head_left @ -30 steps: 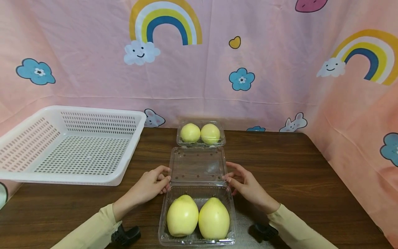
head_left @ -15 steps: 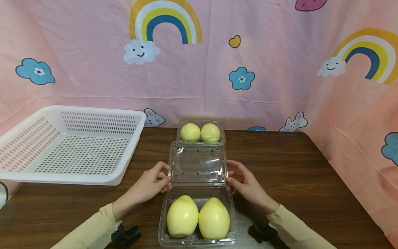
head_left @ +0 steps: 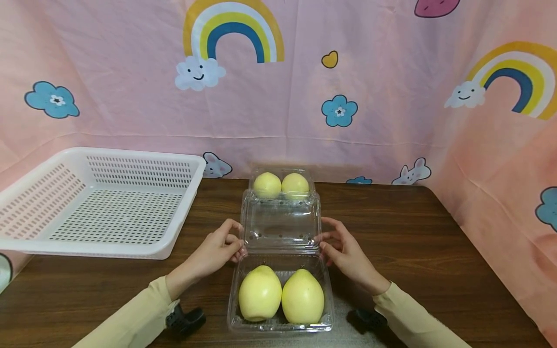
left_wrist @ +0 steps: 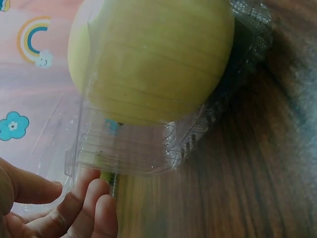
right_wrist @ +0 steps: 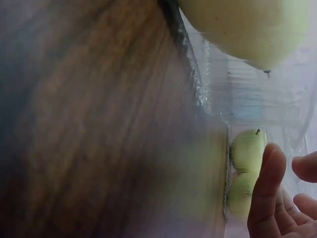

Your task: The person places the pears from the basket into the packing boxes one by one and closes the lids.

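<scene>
A clear plastic clamshell box [head_left: 329, 309] stands at the table's near middle, holding a left pear [head_left: 260, 292] and a right pear [head_left: 303, 296] side by side, both pale yellow. Its hinged lid [head_left: 280, 222] is swung back, tilted up and overlapping the rear box in the head view. At the lid's left edge my left hand [head_left: 217, 246] pinches the plastic between thumb and fingers. My right hand [head_left: 348, 251] does likewise on the opposite edge. The left wrist view shows the thumb [left_wrist: 39, 188] beside the transparent edge, below a pear [left_wrist: 158, 59].
Behind the lid sits a second clear box [head_left: 280, 170] with two more pears [head_left: 295, 185]. A white perforated basket [head_left: 109, 249] occupies the left of the dark wooden table [head_left: 413, 232]. A pink patterned curtain [head_left: 370, 48] hangs behind and along the right.
The lid's far edge has risen, from lying short of the rear box to overlapping its front. Both hands have shifted slightly up and away with it, and the near box sits slightly farther back.
</scene>
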A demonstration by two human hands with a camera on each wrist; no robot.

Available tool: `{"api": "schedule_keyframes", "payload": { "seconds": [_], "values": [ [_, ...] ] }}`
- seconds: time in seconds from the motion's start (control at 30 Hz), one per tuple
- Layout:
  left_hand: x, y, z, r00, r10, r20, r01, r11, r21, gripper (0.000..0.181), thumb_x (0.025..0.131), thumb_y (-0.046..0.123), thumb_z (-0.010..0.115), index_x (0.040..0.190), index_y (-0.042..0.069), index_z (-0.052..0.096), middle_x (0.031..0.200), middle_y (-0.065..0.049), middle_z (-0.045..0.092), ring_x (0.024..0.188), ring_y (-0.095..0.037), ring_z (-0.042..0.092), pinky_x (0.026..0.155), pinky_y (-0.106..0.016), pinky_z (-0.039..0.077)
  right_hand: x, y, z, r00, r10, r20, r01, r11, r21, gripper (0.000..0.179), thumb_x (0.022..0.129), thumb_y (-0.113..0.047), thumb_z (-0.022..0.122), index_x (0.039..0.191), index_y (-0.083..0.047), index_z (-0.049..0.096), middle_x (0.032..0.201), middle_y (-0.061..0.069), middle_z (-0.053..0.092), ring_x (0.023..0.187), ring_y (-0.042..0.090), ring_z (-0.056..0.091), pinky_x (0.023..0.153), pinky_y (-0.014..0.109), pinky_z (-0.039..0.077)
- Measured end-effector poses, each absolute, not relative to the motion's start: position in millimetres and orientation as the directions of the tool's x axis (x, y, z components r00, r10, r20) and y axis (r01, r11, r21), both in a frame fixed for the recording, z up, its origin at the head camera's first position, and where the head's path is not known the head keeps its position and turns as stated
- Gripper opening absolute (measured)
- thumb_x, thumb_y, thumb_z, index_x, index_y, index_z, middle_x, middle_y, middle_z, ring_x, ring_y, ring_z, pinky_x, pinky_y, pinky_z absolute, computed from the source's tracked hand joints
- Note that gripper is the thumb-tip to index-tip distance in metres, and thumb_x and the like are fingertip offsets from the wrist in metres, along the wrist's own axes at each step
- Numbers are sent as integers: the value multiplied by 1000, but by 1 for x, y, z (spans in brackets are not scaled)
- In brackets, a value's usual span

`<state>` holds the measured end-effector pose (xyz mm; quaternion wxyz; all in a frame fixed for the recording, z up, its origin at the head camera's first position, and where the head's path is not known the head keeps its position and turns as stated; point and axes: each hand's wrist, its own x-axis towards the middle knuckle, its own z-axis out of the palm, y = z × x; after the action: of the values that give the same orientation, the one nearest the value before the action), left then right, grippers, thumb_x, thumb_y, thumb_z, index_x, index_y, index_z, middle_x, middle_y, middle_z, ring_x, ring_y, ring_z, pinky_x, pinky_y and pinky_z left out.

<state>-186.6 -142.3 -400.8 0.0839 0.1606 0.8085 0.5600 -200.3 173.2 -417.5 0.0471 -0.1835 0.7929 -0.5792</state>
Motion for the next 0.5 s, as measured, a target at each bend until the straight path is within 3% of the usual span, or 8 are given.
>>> {"api": "schedule_keyframes", "payload": {
  "seconds": [0.5],
  "values": [
    [-196,-141,-401,-942,335,34,154,338,929,27,98,-5,45,123,-2,34,79,-12,65,72,-22,63,66,-36,54,-209,172,-418,-923,-324,205,-308,311,-899,57,94,8,54,144,-11,34,111,18,60,73,20,61,55,38,52]
  ]
}}
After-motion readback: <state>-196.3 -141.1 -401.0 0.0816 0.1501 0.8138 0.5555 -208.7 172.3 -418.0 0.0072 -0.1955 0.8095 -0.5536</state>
